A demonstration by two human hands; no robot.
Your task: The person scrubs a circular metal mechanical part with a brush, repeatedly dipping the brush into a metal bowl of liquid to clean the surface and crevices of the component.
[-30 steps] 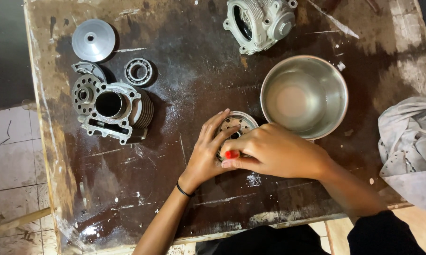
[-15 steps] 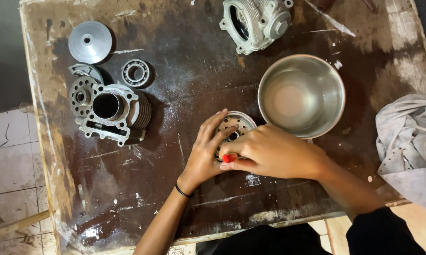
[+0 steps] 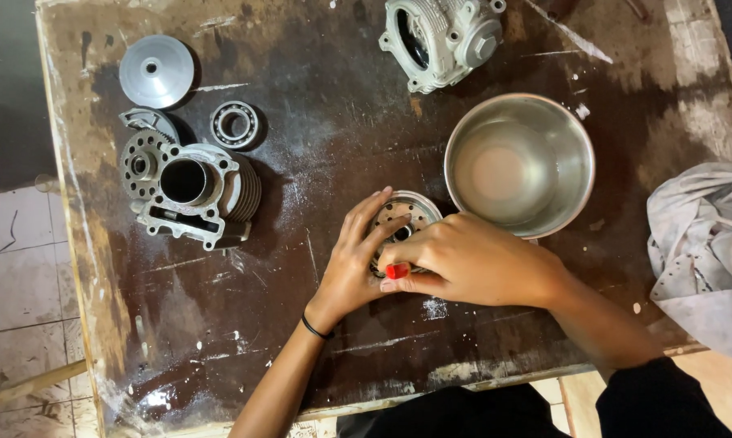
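Overhead view of a worn, dark wooden table (image 3: 301,341) streaked with pale dust.

Centre: round perforated metal disc (image 3: 405,217) lying flat on the table, just left of the steel bowl's (image 3: 518,162) near rim, half covered by both hands. Left hand (image 3: 356,264) resting on the disc's left edge, fingers (image 3: 364,219) spread and extended over its rim, touching rather than closed around it; thin black band at the wrist. Right hand (image 3: 471,261) laid across the disc's near and right side, fingers curled inward and pinched on a small red object (image 3: 397,270) at the disc's near edge; kind of object not discernible. Right forearm entering from lower right in a dark sleeve.

Upper left: smooth grey dished pulley face (image 3: 156,70); below it a ball bearing (image 3: 235,125), apart from its neighbours. Left: finned engine cylinder (image 3: 196,193) with open bore upward, touching a drilled round plate (image 3: 141,165) at its left; a curved grey fragment (image 3: 143,120) just above that plate.

Top centre: pale cast cylinder head (image 3: 443,36), tilted, well apart from the hands.

Right edge: crumpled grey rag (image 3: 702,251) hanging partly over the table edge, near the bowl but not touching it. Bowl upright, holding nothing discernible.

Lower left, beyond the table: light floor tiles (image 3: 13,276).
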